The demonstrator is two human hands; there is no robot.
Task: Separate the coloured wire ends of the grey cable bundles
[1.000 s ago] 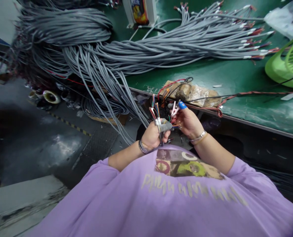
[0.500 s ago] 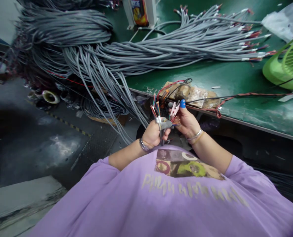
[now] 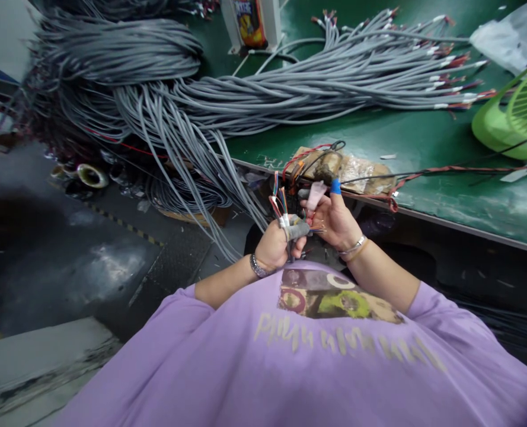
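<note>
From here I see 2 hands at work. The left hand [image 3: 272, 244] is closed around a thick grey cable [image 3: 299, 230], whose end points toward the right hand [image 3: 341, 225]. Coloured wires [image 3: 283, 198] stand up just beyond the left. A blurred pink piece [image 3: 315, 194] lies at the right's fingers, beside the raised thumb with its blue cover [image 3: 335, 186]; whether they pinch it, I can't tell.

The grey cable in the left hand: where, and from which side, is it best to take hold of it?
Probably by its grey sheath, coming from the left, as the left hand does. The sheath there is thick and round, while thin coloured wires splay from its right end, close to the right hand.
</note>
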